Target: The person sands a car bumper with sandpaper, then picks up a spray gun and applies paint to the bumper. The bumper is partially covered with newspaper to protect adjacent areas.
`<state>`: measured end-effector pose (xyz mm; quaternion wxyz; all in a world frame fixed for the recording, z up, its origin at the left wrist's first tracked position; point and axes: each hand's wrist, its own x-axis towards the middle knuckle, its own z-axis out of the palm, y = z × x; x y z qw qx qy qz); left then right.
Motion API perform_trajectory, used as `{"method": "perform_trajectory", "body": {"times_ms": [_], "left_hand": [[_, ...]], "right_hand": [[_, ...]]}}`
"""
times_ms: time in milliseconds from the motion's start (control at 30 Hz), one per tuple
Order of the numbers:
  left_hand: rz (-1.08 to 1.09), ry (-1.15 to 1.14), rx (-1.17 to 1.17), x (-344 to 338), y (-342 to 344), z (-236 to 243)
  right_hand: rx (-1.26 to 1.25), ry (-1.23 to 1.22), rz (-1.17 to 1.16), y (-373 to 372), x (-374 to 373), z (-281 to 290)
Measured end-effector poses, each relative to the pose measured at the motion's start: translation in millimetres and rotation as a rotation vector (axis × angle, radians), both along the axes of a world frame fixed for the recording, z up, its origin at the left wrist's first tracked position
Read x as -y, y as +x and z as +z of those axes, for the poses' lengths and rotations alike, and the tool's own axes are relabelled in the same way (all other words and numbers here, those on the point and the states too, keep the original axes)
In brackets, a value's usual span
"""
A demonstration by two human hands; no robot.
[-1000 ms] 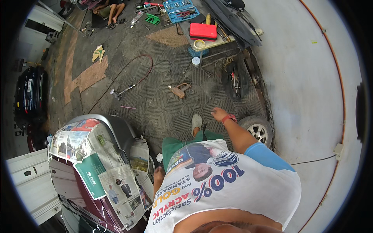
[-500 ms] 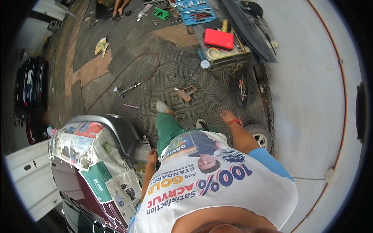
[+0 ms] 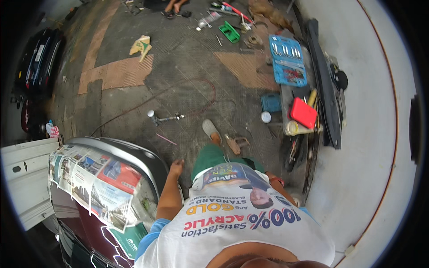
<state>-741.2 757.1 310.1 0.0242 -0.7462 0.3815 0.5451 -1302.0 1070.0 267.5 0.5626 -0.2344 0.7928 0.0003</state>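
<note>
Head view: your left hand (image 3: 175, 168) hangs at your side, fingers loosely curled, holding nothing, just beside the curved grey edge of the car panel (image 3: 134, 154). That panel sits at your lower left, its top masked with sheets of newspaper (image 3: 96, 183), maroon bodywork below. Your right hand is mostly hidden behind your white printed shirt (image 3: 241, 219); only the wrist with a red band (image 3: 278, 181) shows, so you cannot tell if that hand is open or closed. You wear green shorts (image 3: 210, 158), and one foot in a pale shoe (image 3: 210, 128) is forward on the dark patterned floor (image 3: 178, 67). A spray gun with hose (image 3: 163, 118) lies on the floor ahead of the panel, well apart from your left hand. To the right: a red box (image 3: 304, 112), a blue tool tray (image 3: 287, 60), a white round lid (image 3: 266, 117). A dark car (image 3: 35, 62) stands far left.
</note>
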Motion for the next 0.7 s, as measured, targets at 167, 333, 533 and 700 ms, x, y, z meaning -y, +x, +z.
{"method": "perform_trajectory", "body": {"times_ms": [167,333,533,700], "left_hand": [[-0.040,-0.348,-0.081,245.2,-67.2,101.8],[0.119,-0.428,-0.126,351.8,-70.5,149.3],[0.142,-0.256,-0.050,297.5,-32.7,18.5],[-0.446,0.055,0.256,173.2,-0.8,-45.7]], "right_hand": [[0.818,0.160,-0.626,-85.1,164.8,14.4],[0.078,-0.240,-0.484,-50.7,372.3,134.7],[-0.075,-0.433,0.137,-74.1,483.5,51.9],[-0.095,-0.439,0.497,-99.6,514.2,-5.3]]}}
